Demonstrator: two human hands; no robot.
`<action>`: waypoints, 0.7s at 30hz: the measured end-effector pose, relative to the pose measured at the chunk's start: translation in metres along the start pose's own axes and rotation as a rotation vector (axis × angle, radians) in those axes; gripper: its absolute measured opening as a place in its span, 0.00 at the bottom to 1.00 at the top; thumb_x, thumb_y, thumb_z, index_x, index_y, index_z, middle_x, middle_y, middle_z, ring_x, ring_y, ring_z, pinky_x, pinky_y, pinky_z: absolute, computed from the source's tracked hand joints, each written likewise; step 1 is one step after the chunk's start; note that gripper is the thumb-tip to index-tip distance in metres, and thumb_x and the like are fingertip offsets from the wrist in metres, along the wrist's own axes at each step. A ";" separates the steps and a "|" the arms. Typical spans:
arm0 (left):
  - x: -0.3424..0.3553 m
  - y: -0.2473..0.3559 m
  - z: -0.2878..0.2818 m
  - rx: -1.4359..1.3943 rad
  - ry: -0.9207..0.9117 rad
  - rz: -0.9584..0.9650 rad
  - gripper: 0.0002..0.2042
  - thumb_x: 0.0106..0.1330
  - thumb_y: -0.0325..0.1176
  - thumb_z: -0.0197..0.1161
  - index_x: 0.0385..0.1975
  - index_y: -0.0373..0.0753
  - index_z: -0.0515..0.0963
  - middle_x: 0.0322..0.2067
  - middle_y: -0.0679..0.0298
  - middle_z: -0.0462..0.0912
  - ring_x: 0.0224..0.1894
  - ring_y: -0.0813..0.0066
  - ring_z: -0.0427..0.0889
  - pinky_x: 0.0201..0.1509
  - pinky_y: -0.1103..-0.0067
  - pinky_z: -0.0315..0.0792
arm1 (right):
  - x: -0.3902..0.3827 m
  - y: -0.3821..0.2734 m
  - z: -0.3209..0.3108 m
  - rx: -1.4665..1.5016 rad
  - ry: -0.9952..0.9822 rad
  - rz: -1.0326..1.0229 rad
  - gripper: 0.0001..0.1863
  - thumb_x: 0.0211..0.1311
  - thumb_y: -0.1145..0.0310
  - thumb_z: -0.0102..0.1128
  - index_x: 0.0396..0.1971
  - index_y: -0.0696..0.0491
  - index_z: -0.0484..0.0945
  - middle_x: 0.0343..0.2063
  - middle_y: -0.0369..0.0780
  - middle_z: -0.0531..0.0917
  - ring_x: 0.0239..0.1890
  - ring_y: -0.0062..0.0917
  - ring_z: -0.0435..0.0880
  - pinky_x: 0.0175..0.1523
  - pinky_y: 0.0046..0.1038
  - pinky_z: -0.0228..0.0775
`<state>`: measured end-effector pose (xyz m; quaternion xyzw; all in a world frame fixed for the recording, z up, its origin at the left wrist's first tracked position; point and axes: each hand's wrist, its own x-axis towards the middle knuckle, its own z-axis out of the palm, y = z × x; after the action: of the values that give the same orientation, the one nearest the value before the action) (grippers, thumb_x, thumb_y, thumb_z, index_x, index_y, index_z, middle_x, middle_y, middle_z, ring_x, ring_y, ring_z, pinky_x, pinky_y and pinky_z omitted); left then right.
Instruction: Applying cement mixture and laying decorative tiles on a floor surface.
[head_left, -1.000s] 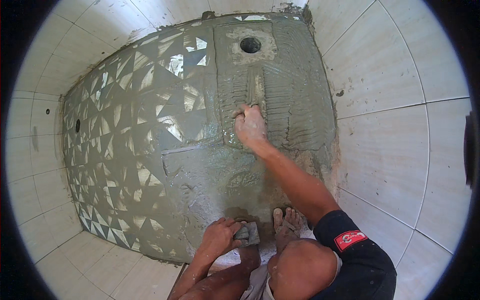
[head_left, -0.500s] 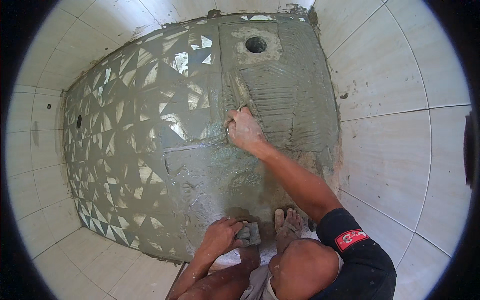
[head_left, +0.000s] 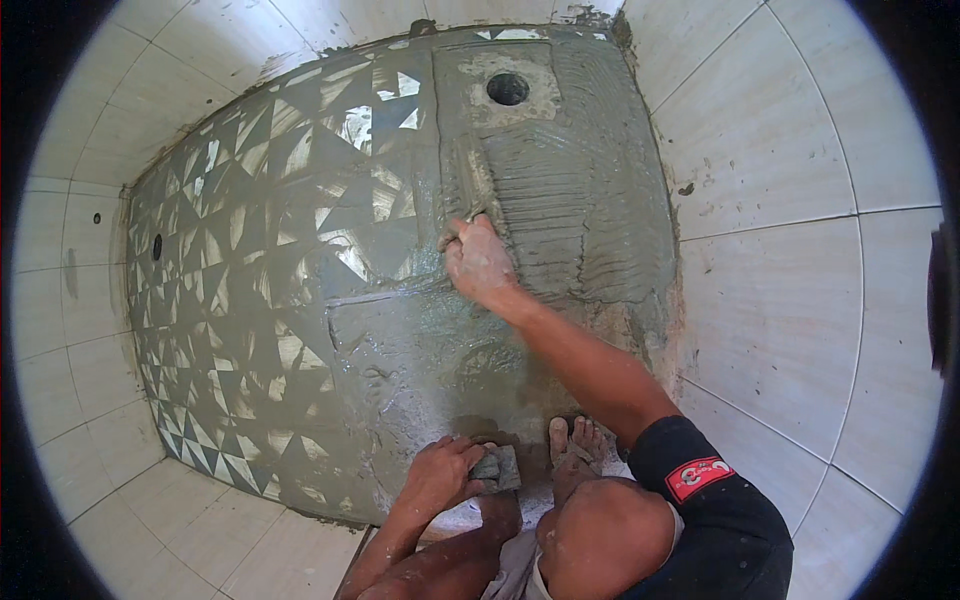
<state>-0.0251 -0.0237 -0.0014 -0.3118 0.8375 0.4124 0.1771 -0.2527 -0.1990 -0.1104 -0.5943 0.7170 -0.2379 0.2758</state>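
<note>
My right hand [head_left: 480, 262] is closed round the handle of a mortar-coated trowel [head_left: 481, 172], whose long narrow edge lies in wet grey mortar. Fine ridges run across the mortar bed [head_left: 545, 200] just right of the blade. Left of the trowel begins a smeared floor of patterned tiles [head_left: 300, 200] with triangle shapes. Low in the view, near my feet, my left hand [head_left: 442, 474] grips a grey, blocky thing [head_left: 508, 468] that looks like a sponge. Its underside and part of my fingers are hidden.
A round drain hole [head_left: 508, 89] opens in the mortar at the far end. Pale wall tiles [head_left: 760, 300] rise on the right and others [head_left: 90, 300] on the left. My bare foot [head_left: 577, 440] rests on the floor between my arms. A smooth wet patch [head_left: 430, 340] spreads before me.
My right hand and the trowel have shifted slightly left over the mortar, the blade now a bit more upright in view. My left hand keeps its place and grip.
</note>
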 end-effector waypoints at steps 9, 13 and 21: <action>0.002 0.004 0.002 0.024 -0.014 -0.006 0.29 0.48 0.38 0.76 0.54 0.44 0.79 0.42 0.59 0.82 0.48 0.55 0.81 0.53 0.66 0.77 | -0.001 0.041 0.033 -0.306 -0.036 -0.274 0.14 0.61 0.66 0.58 0.45 0.54 0.80 0.40 0.48 0.80 0.47 0.45 0.80 0.49 0.45 0.76; -0.004 -0.002 0.008 0.022 -0.001 -0.010 0.29 0.48 0.38 0.76 0.54 0.44 0.78 0.43 0.59 0.82 0.48 0.56 0.81 0.53 0.66 0.77 | -0.019 0.036 -0.003 0.059 0.132 0.098 0.13 0.61 0.69 0.53 0.44 0.52 0.80 0.44 0.53 0.78 0.44 0.53 0.81 0.49 0.50 0.75; 0.007 0.007 0.006 0.040 -0.014 0.035 0.30 0.48 0.38 0.76 0.55 0.44 0.78 0.45 0.59 0.83 0.48 0.55 0.82 0.54 0.66 0.76 | -0.021 0.014 -0.014 0.147 0.068 0.050 0.13 0.59 0.70 0.52 0.42 0.51 0.81 0.41 0.55 0.76 0.42 0.51 0.80 0.50 0.45 0.75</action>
<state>-0.0342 -0.0185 -0.0044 -0.2907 0.8495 0.4009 0.1820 -0.2691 -0.1758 -0.1070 -0.5459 0.7212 -0.3028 0.3002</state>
